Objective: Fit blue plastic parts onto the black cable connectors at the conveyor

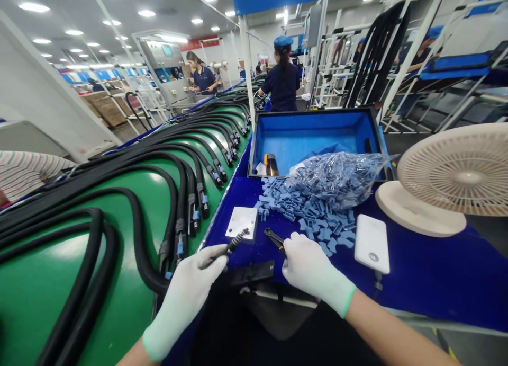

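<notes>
My left hand (194, 278), in a white glove with a green cuff, is closed around a small black part with a spring coil (238, 239) at its tip. That tip sits just in front of a white metal block (242, 222). My gloved right hand (307, 262) grips a pair of pliers (275, 240) with dark jaws and a bit of yellow on the handle. The jaws point left toward the spring part, apart from it. Beyond my right hand lies a heap of small blue plastic clips (317, 220).
A clear bag of blue clips (337, 175) leans on a blue bin (313, 130). At the right are a white power bank (372, 244) and a beige fan (456, 170). Black hoses (135, 196) cover the green conveyor (130, 297) at left. Co-workers (281, 80) stand farther back.
</notes>
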`<state>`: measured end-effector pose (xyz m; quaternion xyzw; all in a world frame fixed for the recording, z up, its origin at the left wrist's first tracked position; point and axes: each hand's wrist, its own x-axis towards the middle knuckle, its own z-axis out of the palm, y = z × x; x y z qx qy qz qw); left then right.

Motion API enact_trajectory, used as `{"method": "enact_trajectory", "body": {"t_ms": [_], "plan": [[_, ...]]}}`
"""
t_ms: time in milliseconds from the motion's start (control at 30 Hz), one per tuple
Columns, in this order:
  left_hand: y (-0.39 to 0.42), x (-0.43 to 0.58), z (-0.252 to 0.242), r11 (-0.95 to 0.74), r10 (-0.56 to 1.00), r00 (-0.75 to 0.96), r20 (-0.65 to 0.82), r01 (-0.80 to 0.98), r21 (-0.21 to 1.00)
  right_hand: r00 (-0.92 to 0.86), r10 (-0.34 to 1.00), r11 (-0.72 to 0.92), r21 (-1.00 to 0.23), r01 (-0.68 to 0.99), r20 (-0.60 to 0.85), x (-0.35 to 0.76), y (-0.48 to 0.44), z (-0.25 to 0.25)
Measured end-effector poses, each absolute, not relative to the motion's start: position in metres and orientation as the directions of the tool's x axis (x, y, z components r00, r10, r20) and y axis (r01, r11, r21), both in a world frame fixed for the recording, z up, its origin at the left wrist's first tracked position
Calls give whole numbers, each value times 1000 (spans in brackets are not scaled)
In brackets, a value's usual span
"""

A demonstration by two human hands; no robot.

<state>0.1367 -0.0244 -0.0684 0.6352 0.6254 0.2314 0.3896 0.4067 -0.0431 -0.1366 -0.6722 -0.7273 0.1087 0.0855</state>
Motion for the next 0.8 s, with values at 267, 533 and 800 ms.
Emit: {"method": "enact_trajectory", "body": {"t_ms": [267, 533, 800], "plan": [[-11, 143, -40, 51, 970, 176, -168, 524, 850, -241, 964, 231, -813, 534, 116, 383, -49, -101], [-10, 156, -34, -101, 964, 257, -67, 587, 804, -377, 841, 520, -772, 365, 388, 363, -50, -88], [-12, 155, -41, -83, 969, 235, -81, 613, 786, -350, 887, 444, -766, 465, 301, 363, -47, -104]]}}
